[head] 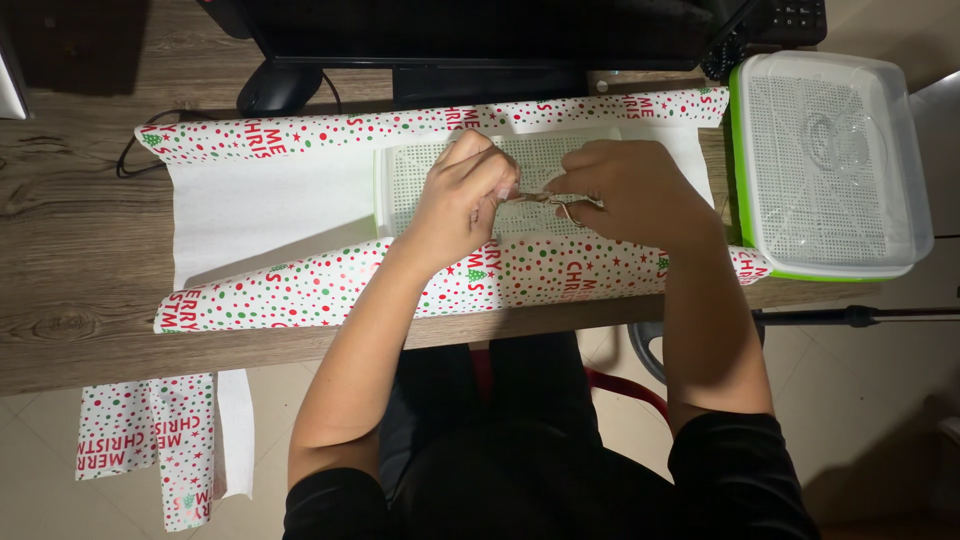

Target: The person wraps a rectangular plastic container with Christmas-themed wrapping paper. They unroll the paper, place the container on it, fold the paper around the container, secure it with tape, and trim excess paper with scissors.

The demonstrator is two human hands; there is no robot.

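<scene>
A second green-rimmed tray with a clear lid is seen at the bench's right end; a black mouse and monitor base lie behind.

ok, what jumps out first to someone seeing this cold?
The dotted wrapping paper spread across the wooden desk, its edges curling up front and back. Mid-frame, the left hand and right hand meet over a white mesh tray lying on the paper, pinching something small I can't make out. A second tray with a green base and clear lid sits at the desk's right end.
</scene>
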